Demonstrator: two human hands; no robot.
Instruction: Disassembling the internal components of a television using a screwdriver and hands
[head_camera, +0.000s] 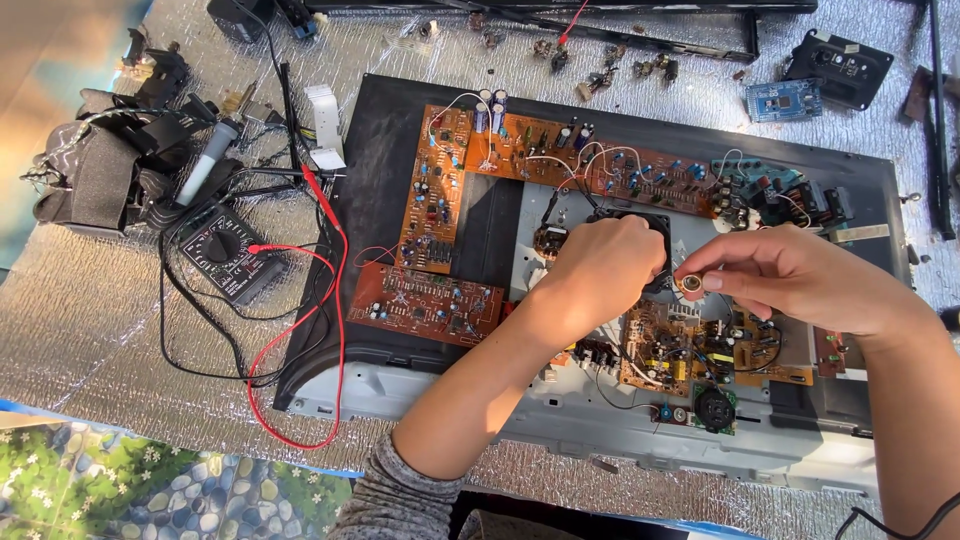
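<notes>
brass ring pinched by right hand, left hand hiding fan

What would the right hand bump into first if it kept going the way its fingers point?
Probably the left hand: the right hand, pinching a small round ring, points straight toward it, close by. Depth is unclear.

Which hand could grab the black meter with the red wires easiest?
Probably the left hand: the meter lies on its side, and the right hand already pinches a small ring.

The black dial multimeter lies left of the opened metal chassis; orange-brown circuit boards sit inside it; a small blue board lies behind.
</notes>
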